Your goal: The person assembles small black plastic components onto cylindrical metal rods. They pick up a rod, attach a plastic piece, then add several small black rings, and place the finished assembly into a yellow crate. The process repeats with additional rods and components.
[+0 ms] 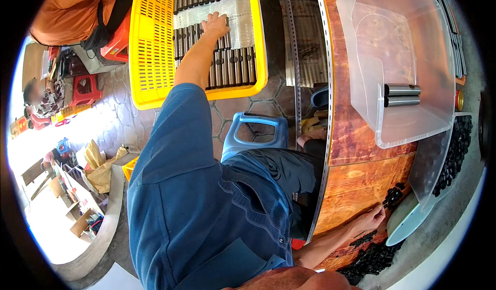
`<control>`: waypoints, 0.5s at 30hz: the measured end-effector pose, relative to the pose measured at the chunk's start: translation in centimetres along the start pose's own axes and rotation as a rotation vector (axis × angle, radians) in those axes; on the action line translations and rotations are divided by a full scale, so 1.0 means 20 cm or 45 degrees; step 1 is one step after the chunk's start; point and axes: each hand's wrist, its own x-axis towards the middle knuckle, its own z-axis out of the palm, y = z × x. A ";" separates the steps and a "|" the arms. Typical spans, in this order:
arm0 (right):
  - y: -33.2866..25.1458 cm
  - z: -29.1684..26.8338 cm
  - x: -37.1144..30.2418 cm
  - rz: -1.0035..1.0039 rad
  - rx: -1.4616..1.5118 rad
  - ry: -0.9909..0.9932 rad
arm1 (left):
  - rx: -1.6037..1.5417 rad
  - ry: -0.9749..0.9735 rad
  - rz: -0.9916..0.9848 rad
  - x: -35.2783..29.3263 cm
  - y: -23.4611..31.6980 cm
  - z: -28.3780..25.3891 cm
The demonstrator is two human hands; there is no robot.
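Observation:
My left hand (215, 26) reaches into a yellow plastic basket (150, 42), fingers apart, resting over metal tubes (232, 66) and the edge of a pale printed sheet (238, 20). The tubes lie side by side in rows, on both sides of the sheet. On the wooden table (356, 186), my right hand (371, 220) has its fingers drawn together beside a small heap of black parts (393, 194). Whatever its fingertips may hold is too small to make out. Two more metal tubes (402, 101) lie in a clear plastic bin (361, 67) on the table.
More black parts (369, 261) are piled at the table's near end, beside a pale green tray (411, 223). A blue stool (256, 130) stands by my legs. Red stools (85, 89) and other people (70, 13) are to the left.

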 end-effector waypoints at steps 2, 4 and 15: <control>0.01 0.00 0.00 -0.008 0.021 0.006 | -0.038 0.028 0.013 -0.01 -0.01 0.01; -0.01 0.01 0.00 -0.019 0.037 0.027 | -0.033 0.020 0.026 -0.02 -0.03 0.02; 0.10 0.05 0.02 -0.156 0.177 0.069 | -0.276 0.280 -0.015 -0.09 -0.19 -0.02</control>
